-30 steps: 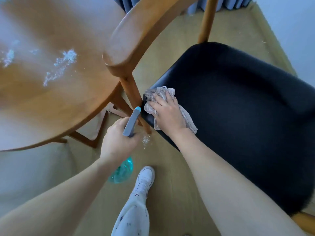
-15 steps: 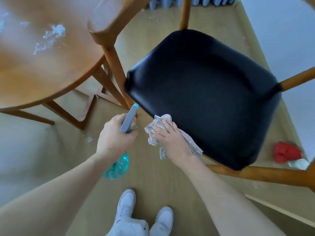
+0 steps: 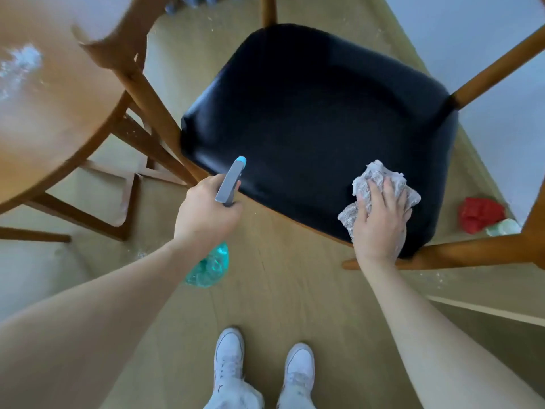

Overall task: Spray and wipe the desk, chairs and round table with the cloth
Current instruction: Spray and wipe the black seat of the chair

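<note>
Right hand (image 3: pixel 380 219) flat, fingers straight, pressing cloth (image 3: pixel 371 187) onto black chair seat (image 3: pixel 309 113); left hand (image 3: pixel 206 214) grip closed round spray bottle (image 3: pixel 227 184)

Both arms outstretched, left hand (image 3: pixel 206 214) fisted (apparently gripping), right hand (image 3: pixel 379 222) flat, fingers spread.

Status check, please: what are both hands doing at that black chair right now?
Left hand grips spray bottle, nozzle toward black seat. Right hand presses cloth flat on seat's near right edge. Nothing in the way.
</note>
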Available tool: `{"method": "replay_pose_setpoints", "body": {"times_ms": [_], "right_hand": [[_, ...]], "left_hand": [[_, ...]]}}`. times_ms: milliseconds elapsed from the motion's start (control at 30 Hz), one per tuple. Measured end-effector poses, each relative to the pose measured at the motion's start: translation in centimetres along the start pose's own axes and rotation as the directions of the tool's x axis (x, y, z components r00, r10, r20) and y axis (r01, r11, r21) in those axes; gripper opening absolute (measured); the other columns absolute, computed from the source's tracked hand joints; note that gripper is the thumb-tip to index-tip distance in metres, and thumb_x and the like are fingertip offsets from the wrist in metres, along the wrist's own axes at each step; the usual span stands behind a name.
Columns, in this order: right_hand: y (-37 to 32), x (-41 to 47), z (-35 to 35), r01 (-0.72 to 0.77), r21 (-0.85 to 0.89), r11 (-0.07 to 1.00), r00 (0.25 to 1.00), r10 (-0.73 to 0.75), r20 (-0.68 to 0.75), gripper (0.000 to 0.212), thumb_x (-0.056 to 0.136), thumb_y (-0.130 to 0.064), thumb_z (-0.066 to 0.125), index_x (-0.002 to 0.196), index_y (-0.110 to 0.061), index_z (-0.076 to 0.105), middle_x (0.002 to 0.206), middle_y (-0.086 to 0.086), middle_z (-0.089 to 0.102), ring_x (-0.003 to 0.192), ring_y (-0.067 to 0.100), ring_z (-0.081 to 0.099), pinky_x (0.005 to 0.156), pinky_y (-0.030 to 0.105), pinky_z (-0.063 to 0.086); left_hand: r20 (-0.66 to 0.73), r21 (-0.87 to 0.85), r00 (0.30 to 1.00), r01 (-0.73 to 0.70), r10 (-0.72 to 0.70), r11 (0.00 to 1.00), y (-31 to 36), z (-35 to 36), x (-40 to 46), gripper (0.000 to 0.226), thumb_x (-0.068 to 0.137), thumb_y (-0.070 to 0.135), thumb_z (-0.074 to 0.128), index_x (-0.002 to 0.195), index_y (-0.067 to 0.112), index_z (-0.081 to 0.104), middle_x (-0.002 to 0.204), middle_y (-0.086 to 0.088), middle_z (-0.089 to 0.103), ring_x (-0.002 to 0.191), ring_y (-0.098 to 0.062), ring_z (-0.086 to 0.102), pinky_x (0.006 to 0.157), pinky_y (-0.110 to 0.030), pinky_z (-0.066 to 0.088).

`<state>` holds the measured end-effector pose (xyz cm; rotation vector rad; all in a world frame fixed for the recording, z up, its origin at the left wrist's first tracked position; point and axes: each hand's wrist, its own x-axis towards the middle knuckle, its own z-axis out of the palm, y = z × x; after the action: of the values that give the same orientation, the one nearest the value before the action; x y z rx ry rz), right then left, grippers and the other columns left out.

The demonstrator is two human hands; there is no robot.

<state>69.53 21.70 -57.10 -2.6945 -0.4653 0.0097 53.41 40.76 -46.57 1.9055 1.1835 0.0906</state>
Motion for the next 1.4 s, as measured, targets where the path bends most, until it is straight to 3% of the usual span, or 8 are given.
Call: {"method": "replay_pose_setpoints", "body": {"times_ms": [300,500,633,700,900,1000,1200,1400], "right_hand": [[-6.6,-2.3,4.2,0.178,0.033,0.984,0.977,-0.172,-0.122,0.038,0.089,-0.017,0.046,0.123,-0.011,0.06,0.136,0.009,0.054,0.131,0.046,0.038,0.104,0.06,0.034],[-17.6,-2.3,8.5,0.383,0.066,0.921,0.923,-0.385,0.016,0.048,0.074,-0.003,0.072,0.121,-0.01,0.063,0.134,0.01,0.056,0.129,0.045,0.042,0.105,0.062,0.032],[-18.8,-1.6,7.3,0.345,0.106,0.933,0.907,-0.36,0.218,0.05,0.094,-0.007,0.051,0.142,-0.016,0.042,0.155,0.003,0.029,0.145,0.036,0.013,0.117,0.053,0.009],[-17.4,-1.5,5.4,0.358,0.148,0.922,0.901,-0.383,0.203,0.046,0.095,-0.006,0.051,0.14,-0.016,0.045,0.153,0.003,0.031,0.144,0.035,0.016,0.117,0.051,0.015],[-13.0,0.5,-0.6,0.249,0.184,0.951,0.965,-0.259,0.031,0.044,0.089,-0.002,0.059,0.132,-0.012,0.055,0.146,0.006,0.044,0.138,0.039,0.032,0.11,0.055,0.03],[-10.8,2.5,-2.5,0.215,0.13,0.968,0.977,-0.215,-0.019,0.044,0.086,-0.002,0.064,0.128,-0.011,0.058,0.141,0.008,0.049,0.134,0.041,0.038,0.102,0.058,0.039],[-6.1,7.5,-4.3,0.08,0.086,0.993,0.996,-0.076,-0.047,0.039,0.096,-0.014,0.053,0.135,-0.017,0.051,0.149,0.003,0.04,0.142,0.034,0.024,0.114,0.052,0.024],[-1.5,16.4,-4.4,-0.156,0.08,0.985,0.986,0.159,-0.042,0.039,0.1,-0.021,0.042,0.139,-0.02,0.045,0.149,-0.001,0.036,0.14,0.029,0.024,0.11,0.051,0.028]], "left_hand": [[0.058,0.067,0.998,0.016,-0.02,0.998,-2.7,-1.5,1.3,0.022,0.084,0.017,0.063,0.1,0.025,0.05,0.085,-0.001,0.057,0.084,-0.024,0.06,0.086,-0.045,0.054],[-0.02,0.117,0.998,-0.053,0.056,0.992,-1.9,-4.8,3.4,0.025,0.082,0.015,0.064,0.102,0.027,0.054,0.084,0.005,0.055,0.084,-0.02,0.058,0.079,-0.038,0.054],[-0.049,0.135,0.99,-0.125,0.133,0.983,-0.5,-6.8,4.3,0.023,0.082,0.012,0.06,0.098,0.027,0.053,0.078,0.01,0.051,0.072,-0.014,0.051,0.067,-0.031,0.044],[-0.056,0.127,0.987,-0.14,0.148,0.982,0.1,-7.2,4.4,0.024,0.082,0.011,0.06,0.095,0.029,0.052,0.076,0.01,0.051,0.07,-0.015,0.05,0.066,-0.031,0.042],[0.029,0.046,0.988,-0.155,0.154,0.987,4.2,-6.0,3.7,0.025,0.086,0.014,0.062,0.103,0.03,0.052,0.088,0.002,0.057,0.085,-0.021,0.06,0.082,-0.04,0.055],[0.058,0.041,0.978,-0.202,0.2,0.979,6.7,-4.6,3.9,0.025,0.084,0.012,0.061,0.1,0.03,0.053,0.079,0.007,0.054,0.074,-0.018,0.058,0.077,-0.041,0.056],[0.128,0.024,0.969,-0.216,0.212,0.976,11.6,-0.6,6.1,0.025,0.079,0.011,0.057,0.095,0.031,0.06,0.075,0.01,0.054,0.075,-0.027,0.062,0.081,-0.048,0.055],[0.186,0.03,0.963,-0.206,0.197,0.978,16.3,3.7,10.2,0.026,0.079,0.01,0.057,0.097,0.027,0.062,0.075,0.009,0.053,0.078,-0.029,0.064,0.08,-0.048,0.055]]}}
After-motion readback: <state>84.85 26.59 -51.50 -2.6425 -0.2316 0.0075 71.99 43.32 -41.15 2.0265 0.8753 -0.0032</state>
